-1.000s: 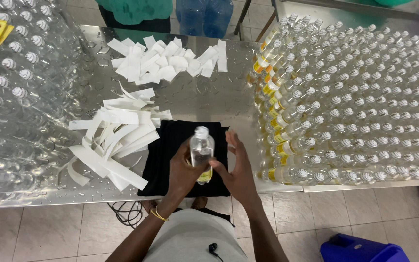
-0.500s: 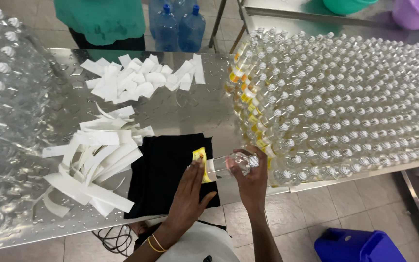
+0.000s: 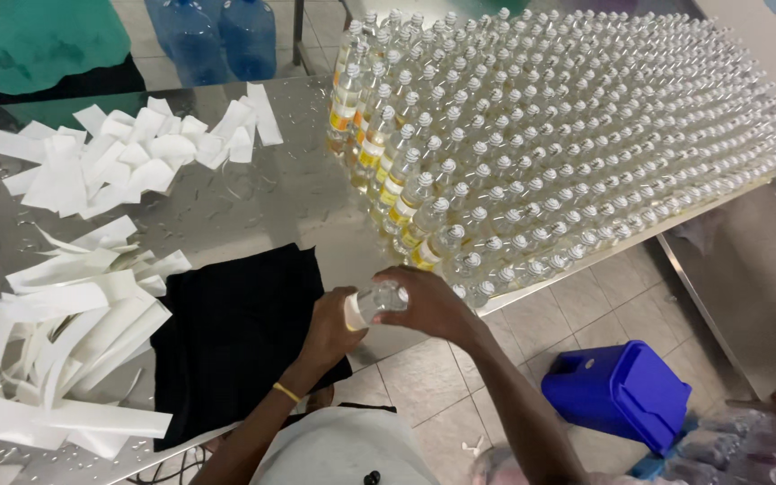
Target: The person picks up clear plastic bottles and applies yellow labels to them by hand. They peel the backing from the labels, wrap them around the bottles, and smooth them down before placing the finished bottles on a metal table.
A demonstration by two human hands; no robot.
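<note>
A small clear bottle (image 3: 379,300) with a white cap lies sideways between my two hands at the table's near edge. My left hand (image 3: 331,330) grips its capped end, and a yellow band sits on that wrist. My right hand (image 3: 430,304) wraps over the other end. Both hands hover just right of a black cloth (image 3: 235,337) spread on the steel table (image 3: 262,207). Just beyond my right hand stands a dense field of capped clear bottles (image 3: 568,135); the ones on its left edge carry yellow labels (image 3: 379,157).
White paper strips (image 3: 65,332) are heaped left of the cloth, and smaller white slips (image 3: 127,153) lie farther back. A blue plastic container (image 3: 617,395) stands on the tiled floor to the right. Two large blue water jugs (image 3: 217,36) stand behind the table.
The bottle went from upright over the black cloth to lying sideways, carried right toward the bottle field. Both hands moved right with it, and the view swung right too.
</note>
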